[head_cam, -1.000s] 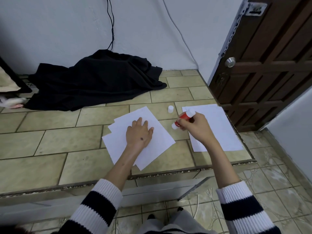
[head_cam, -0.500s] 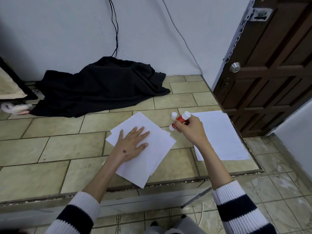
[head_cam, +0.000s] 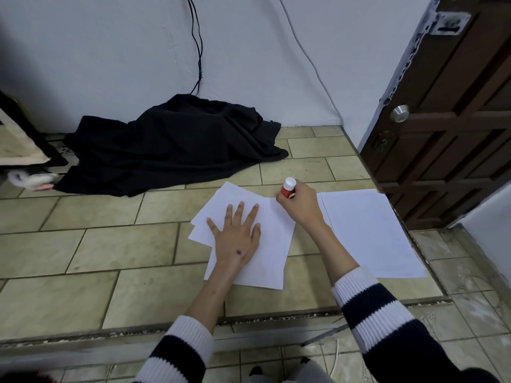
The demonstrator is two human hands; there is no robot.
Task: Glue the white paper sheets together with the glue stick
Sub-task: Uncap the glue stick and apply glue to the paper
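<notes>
White paper sheets (head_cam: 265, 244), fanned in a loose stack on the tiled floor (head_cam: 110, 244), sit under my left hand (head_cam: 236, 239). That hand lies flat, fingers spread, pinning the stack and gripping nothing. To its right, my right hand (head_cam: 300, 204) is closed around the glue stick (head_cam: 287, 188), whose working end points down at the stack's far right corner. I cannot tell whether the tip touches the paper; the fist hides it. Further right, a second pile of sheets (head_cam: 367, 230) lies apart, untouched. I judge gluing to be at the application stage: no sheet from the second pile is yet joined, so spreading, placing and pressing remain.
</notes>
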